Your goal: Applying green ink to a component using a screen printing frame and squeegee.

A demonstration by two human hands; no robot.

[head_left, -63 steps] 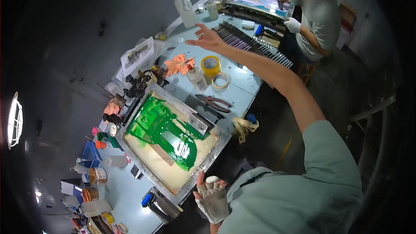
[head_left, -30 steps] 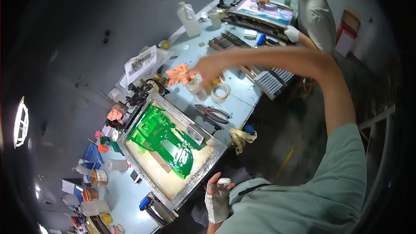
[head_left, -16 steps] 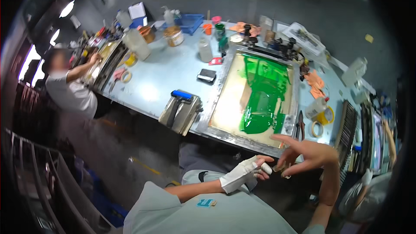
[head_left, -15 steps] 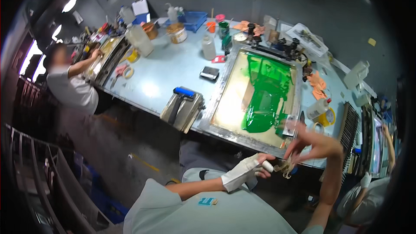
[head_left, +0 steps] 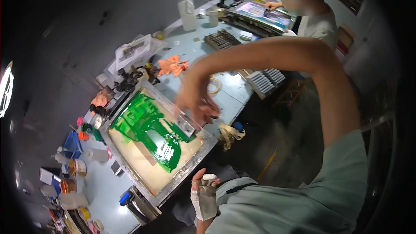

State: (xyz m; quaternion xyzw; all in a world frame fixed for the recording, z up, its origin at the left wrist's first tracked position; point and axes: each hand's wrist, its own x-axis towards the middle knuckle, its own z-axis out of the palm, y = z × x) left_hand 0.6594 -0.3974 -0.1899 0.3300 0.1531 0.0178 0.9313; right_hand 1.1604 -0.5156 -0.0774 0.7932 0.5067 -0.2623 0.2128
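Observation:
My right hand (head_left: 194, 99) reaches down over the light blue table (head_left: 236, 87), just right of a screen-printing frame (head_left: 204, 142). Its blurred, curled fingers touch dark metal hand tools (head_left: 211, 109); whether they grip them is unclear. The frame's mesh is smeared with green ink (head_left: 145, 123). My left hand (head_left: 204, 193), wrapped in a white fingerless glove, is held close to my body below the frame. It pinches a small white object (head_left: 209, 176) at its fingertips.
A tape roll (head_left: 213, 86), an orange rag (head_left: 172, 66), a plastic jug (head_left: 187, 8) and dark slatted racks (head_left: 266, 80) lie beyond my right hand. A blue-handled tool (head_left: 133, 200) and jars (head_left: 69, 168) sit at the left. Another person (head_left: 314, 15) works at a second screen (head_left: 260, 11).
The view swung back to the table's right side. My right hand left the left hand and came down onto the tools beside the frame. The left hand stays near my body.

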